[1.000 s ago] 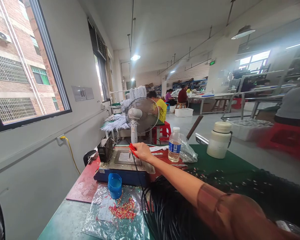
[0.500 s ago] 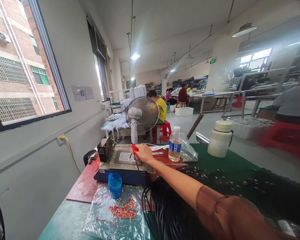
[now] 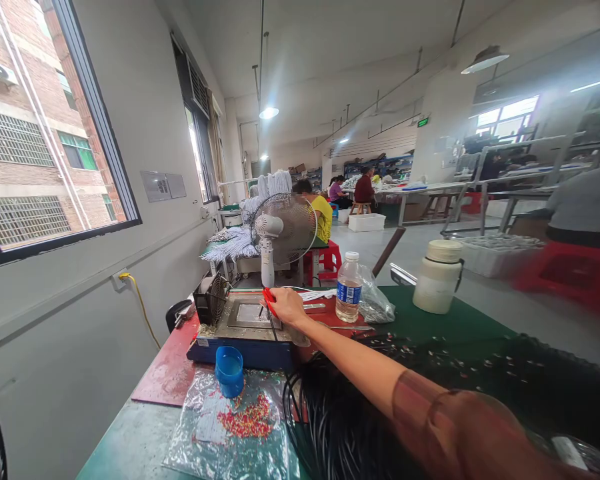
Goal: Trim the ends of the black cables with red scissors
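From the right my right arm reaches forward, and my right hand point(image 3: 287, 305) is closed above a blue-sided bench unit point(image 3: 260, 355) with a metal top. Bright red parts point(image 3: 269, 301) of what looks like a small hand tool show at my fingertips; its kind is not clear. A thin black cable point(image 3: 273, 327) runs down from the fingers past the unit's front edge. Below the hand, the metal top holds a shiny rectangular pan point(image 3: 250, 315). A large bundle of black cables point(image 3: 325, 413) lies under my forearm. My left hand is out of view.
A small black fan point(image 3: 211, 300) stands at the unit's left. In front are a blue cup point(image 3: 229, 372) and red and yellow bits point(image 3: 247, 419) on a clear plastic bag point(image 3: 230, 460). A bottle point(image 3: 349, 288) and a jug point(image 3: 437, 279) stand behind; co-workers sit farther off.
The view has shifted very slightly. My right hand keeps its place over the bench unit, with the red parts and black cable still at its fingers.
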`<state>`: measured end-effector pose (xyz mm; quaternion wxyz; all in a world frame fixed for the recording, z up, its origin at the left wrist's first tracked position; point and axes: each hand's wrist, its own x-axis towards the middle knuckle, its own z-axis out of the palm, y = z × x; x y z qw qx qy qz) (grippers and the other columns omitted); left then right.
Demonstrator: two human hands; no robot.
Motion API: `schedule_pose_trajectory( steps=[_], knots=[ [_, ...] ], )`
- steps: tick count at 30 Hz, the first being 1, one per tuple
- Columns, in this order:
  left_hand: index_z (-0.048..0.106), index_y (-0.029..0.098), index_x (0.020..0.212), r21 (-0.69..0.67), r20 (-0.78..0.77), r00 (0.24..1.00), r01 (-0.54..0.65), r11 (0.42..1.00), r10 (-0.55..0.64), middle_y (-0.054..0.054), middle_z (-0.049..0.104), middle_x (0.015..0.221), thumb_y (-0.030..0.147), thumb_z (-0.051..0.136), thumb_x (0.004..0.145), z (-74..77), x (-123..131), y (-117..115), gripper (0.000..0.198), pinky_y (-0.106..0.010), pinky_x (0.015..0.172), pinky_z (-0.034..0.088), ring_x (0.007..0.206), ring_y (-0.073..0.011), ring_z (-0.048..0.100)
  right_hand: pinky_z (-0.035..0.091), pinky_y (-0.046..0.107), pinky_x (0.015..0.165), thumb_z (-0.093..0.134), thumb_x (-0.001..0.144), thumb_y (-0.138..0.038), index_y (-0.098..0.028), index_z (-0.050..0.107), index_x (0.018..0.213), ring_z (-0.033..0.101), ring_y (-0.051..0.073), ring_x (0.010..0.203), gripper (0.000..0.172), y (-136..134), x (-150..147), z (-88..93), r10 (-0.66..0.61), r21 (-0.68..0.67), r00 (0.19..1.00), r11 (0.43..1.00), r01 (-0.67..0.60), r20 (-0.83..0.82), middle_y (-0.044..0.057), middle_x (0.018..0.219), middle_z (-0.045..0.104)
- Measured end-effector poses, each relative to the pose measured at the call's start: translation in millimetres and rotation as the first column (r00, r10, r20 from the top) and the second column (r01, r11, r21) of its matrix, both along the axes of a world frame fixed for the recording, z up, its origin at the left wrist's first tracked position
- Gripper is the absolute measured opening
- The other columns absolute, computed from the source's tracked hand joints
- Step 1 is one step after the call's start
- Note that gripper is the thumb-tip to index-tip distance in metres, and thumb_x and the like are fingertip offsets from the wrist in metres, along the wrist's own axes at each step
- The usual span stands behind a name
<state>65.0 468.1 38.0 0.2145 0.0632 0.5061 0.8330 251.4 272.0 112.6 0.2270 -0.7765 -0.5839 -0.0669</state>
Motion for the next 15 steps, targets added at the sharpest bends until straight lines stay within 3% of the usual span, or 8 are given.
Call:
schedule_pose_trajectory(
  steps=[2, 4, 7, 9, 11, 15],
  knots=[
    [0.057, 0.014, 0.043, -0.012, -0.018, 1.0, 0.001, 1.0, -0.002, 0.003, 0.057, 0.05, 0.035, 0.035, 0.079, -4.0, 5.8, 1.7, 0.047, -0.015, 0.032, 0.03, 0.049, -0.0074, 0.055, 0.028, 0.022, 0.053, 0.045, 0.079, -0.052, -0.023, 0.064, 0.082, 0.06, 0.018, 0.078, 0.035, -0.3, -0.1, 0.4, 0.002, -0.003, 1.0, 1.0, -0.002, 0.01, 0.004, 0.08, 0.067],
    [0.061, 0.009, 0.049, -0.036, -0.024, 1.0, -0.005, 0.999, 0.005, 0.002, 0.057, 0.055, 0.034, 0.017, 0.082, -8.1, 7.6, 2.2, 0.06, -0.014, 0.037, 0.031, 0.053, -0.0073, 0.056, 0.028, 0.022, 0.054, 0.045, 0.079, -0.053, -0.023, 0.064, 0.082, 0.06, 0.019, 0.079, 0.036, -0.3, -0.2, 0.8, 0.006, -0.008, 1.0, 1.0, -0.006, 0.021, 0.005, 0.081, 0.066],
    [0.063, 0.016, 0.059, -0.08, -0.014, 1.0, -0.025, 0.996, 0.024, 0.002, 0.061, 0.058, 0.034, 0.039, 0.078, -15.5, 6.6, -1.8, 0.036, -0.015, 0.031, 0.028, 0.052, -0.0084, 0.055, 0.028, 0.022, 0.054, 0.045, 0.079, -0.054, -0.022, 0.064, 0.082, 0.06, 0.019, 0.079, 0.037, 0.0, -0.6, 1.7, 0.013, -0.015, 0.999, 1.0, -0.012, 0.039, 0.005, 0.082, 0.066],
    [0.063, 0.016, 0.055, -0.114, 0.001, 0.999, -0.034, 0.993, 0.034, 0.003, 0.059, 0.055, 0.036, 0.035, 0.079, -23.7, 5.5, -10.4, 0.041, -0.015, 0.03, 0.024, 0.049, -0.0087, 0.054, 0.029, 0.023, 0.054, 0.044, 0.079, -0.054, -0.022, 0.064, 0.083, 0.06, 0.019, 0.079, 0.037, -0.1, -1.4, 2.8, 0.019, -0.021, 0.999, 1.0, -0.018, 0.049, 0.005, 0.083, 0.066],
    [0.061, 0.009, 0.048, -0.152, 0.019, 0.999, -0.038, 0.988, 0.041, 0.003, 0.053, 0.052, 0.035, 0.009, 0.081, -36.4, 4.2, -26.8, 0.067, -0.013, 0.033, 0.023, 0.046, -0.0052, 0.05, 0.029, 0.023, 0.055, 0.043, 0.08, -0.052, -0.023, 0.064, 0.084, 0.059, 0.019, 0.079, 0.037, -0.8, -2.6, 4.3, 0.025, -0.025, 0.998, 0.999, -0.024, 0.059, 0.006, 0.083, 0.066],
    [0.058, 0.008, 0.044, -0.238, 0.065, 0.996, -0.04, 0.97, 0.056, 0.003, 0.047, 0.047, 0.035, 0.002, 0.081, -76.2, -3.5, -87.9, 0.072, -0.012, 0.033, 0.019, 0.04, -0.002, 0.043, 0.029, 0.023, 0.055, 0.042, 0.081, -0.05, -0.022, 0.065, 0.083, 0.06, 0.019, 0.077, 0.036, -2.6, -5.0, 7.2, 0.034, -0.026, 0.997, 0.999, -0.032, 0.076, 0.006, 0.083, 0.067]
  ],
)
